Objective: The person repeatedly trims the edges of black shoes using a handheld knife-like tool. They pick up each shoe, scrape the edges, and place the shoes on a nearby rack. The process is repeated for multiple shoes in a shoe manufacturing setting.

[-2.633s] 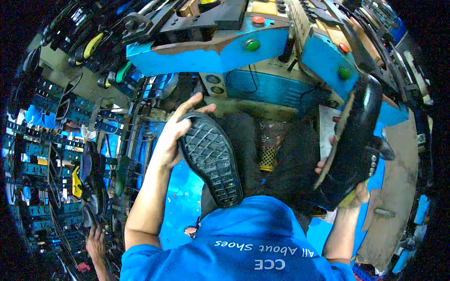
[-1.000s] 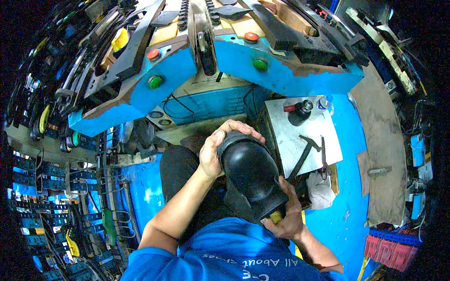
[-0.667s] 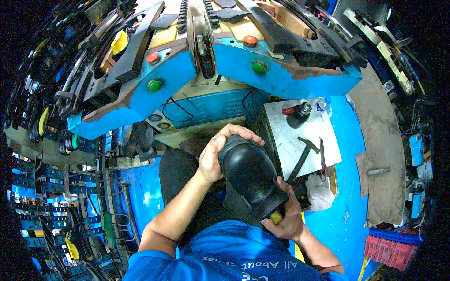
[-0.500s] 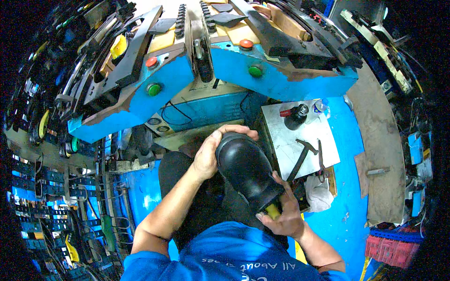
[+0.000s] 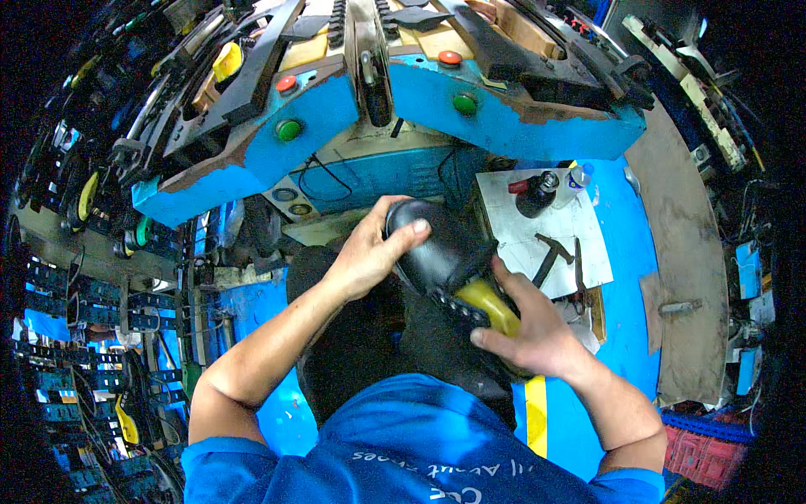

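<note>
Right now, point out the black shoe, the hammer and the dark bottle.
black shoe [image 5: 432, 244], head view, on its glossy toe cap.
hammer [image 5: 550, 256], head view, on the handle below its head.
dark bottle [image 5: 536, 197], head view, on its body.

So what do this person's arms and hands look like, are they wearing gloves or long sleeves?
No gloves and no long sleeves. The left hand and the right hand are both bare, with no rings, watch or wristband showing. Both forearms are uncovered up past the elbow. The only clothing on the arms is the short sleeves of a bright blue T-shirt, which end on the upper arms and carry pale printed lettering across the chest.
</note>
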`<state>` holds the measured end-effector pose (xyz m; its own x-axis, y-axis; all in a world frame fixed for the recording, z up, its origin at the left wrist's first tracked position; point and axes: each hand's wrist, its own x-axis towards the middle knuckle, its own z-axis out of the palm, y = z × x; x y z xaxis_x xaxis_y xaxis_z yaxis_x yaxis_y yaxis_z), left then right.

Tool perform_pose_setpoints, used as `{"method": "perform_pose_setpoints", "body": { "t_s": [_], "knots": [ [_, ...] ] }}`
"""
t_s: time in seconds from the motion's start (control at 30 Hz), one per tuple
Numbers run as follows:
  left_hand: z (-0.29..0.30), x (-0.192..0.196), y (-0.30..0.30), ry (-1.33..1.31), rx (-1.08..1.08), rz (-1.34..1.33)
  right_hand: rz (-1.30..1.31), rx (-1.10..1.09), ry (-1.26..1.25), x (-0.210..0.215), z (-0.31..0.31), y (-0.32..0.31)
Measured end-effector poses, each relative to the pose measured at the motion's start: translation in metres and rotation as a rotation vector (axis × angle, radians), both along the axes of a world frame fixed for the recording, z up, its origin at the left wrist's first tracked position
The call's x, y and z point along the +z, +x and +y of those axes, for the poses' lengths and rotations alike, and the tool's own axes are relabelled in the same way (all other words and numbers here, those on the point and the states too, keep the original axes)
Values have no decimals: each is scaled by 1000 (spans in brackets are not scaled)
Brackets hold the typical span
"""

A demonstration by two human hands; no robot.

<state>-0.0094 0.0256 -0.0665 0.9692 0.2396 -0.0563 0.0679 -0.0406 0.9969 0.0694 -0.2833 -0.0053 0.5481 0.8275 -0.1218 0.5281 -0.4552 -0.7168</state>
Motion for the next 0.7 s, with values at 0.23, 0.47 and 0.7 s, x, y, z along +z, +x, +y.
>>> {"method": "perform_pose_setpoints", "body": {
  "t_s": [0.23, 0.47, 0.7],
  "knots": [
    [29, -55, -16, -122, 226, -79, -25, 68, 103, -49, 41, 10],
    [20, -104, -87, -957, -513, 340, -282, 426, 269, -46, 31, 2],
    [-35, -76, -150, -1584, -364, 41, -599, 754, 320, -15, 60, 13]
  ]
}}
